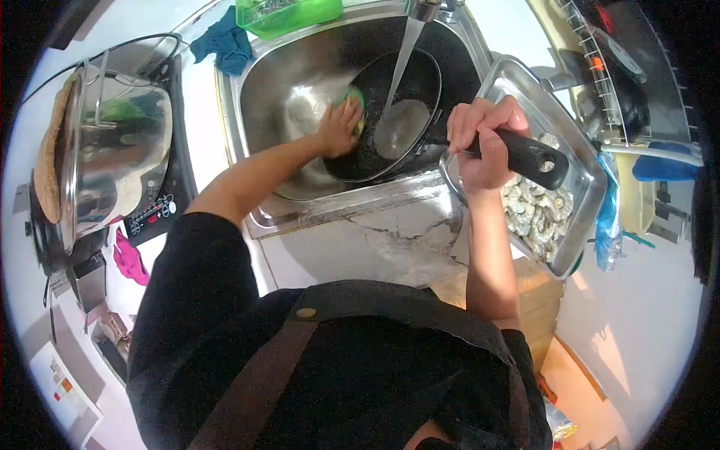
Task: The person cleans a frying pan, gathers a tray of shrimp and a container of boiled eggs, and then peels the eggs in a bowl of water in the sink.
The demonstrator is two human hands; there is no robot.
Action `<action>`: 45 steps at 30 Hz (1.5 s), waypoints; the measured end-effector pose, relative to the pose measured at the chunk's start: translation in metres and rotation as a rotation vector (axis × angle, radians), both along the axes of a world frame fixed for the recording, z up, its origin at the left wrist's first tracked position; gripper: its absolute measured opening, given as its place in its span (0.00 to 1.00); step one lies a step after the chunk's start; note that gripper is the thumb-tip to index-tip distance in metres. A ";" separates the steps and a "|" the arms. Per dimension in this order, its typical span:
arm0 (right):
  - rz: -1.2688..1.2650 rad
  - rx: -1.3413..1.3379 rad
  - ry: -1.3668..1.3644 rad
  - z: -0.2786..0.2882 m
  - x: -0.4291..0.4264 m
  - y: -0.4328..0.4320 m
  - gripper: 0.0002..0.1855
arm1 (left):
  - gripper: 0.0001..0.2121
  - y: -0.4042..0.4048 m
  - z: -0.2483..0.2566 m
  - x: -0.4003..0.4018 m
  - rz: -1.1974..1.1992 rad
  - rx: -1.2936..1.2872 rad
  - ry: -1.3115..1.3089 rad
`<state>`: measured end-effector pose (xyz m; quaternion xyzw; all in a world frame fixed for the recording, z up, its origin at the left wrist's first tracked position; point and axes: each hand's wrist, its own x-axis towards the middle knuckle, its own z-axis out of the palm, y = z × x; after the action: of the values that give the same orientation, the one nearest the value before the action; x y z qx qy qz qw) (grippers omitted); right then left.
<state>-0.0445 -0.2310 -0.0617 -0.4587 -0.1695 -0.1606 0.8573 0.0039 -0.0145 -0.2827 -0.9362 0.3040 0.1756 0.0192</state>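
Note:
My right hand (486, 126) grips the black handle (540, 160) of a dark frying pan (357, 163). The pan lies tilted in a stainless steel sink (267, 112). Water (404, 64) runs from the tap (423, 8) into the pan and pools in its lower part. At the pan's left rim, my left hand (340, 128) is on a green and yellow sponge (356, 97), its fingers covering much of it. Whether the sponge touches the pan's inside or outer wall is hard to see.
Right of the sink, under my right forearm, is a metal tray (588, 185) of shrimp (540, 219). A green plastic basket (289, 22) and a teal cloth (225, 42) sit at the back left. Leftward stands an induction cooktop (152, 216) beneath a transparent pot or lid (124, 152). A wire rack (599, 67) is far right.

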 end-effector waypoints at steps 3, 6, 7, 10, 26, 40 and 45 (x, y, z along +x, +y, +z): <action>-0.023 -0.005 0.001 -0.002 0.003 0.001 0.07 | 0.22 -0.009 0.065 -0.019 -0.504 0.099 0.485; -0.029 -0.060 0.021 -0.002 0.007 -0.003 0.07 | 0.19 -0.045 0.136 -0.036 0.292 -0.507 1.082; -0.018 -0.096 0.025 -0.002 0.008 -0.003 0.07 | 0.18 -0.058 0.140 -0.036 0.609 -0.750 1.251; 0.003 -0.116 0.005 0.000 0.008 -0.007 0.08 | 0.23 -0.105 0.116 -0.009 0.553 -1.148 0.959; -0.098 -0.385 0.076 0.010 0.006 0.020 0.07 | 0.25 -0.034 0.063 -0.027 0.077 -0.534 0.907; 0.044 -0.919 0.074 -0.019 0.044 0.036 0.19 | 0.13 -0.019 0.195 -0.036 0.629 -1.189 0.540; -0.129 -1.048 0.082 0.021 0.034 0.047 0.20 | 0.10 0.004 0.220 -0.026 0.440 -0.833 0.240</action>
<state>-0.0109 -0.1843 -0.0402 -0.8412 -0.1650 -0.0886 0.5072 -0.0218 -0.0106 -0.0625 -0.8794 0.1433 0.1459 -0.4298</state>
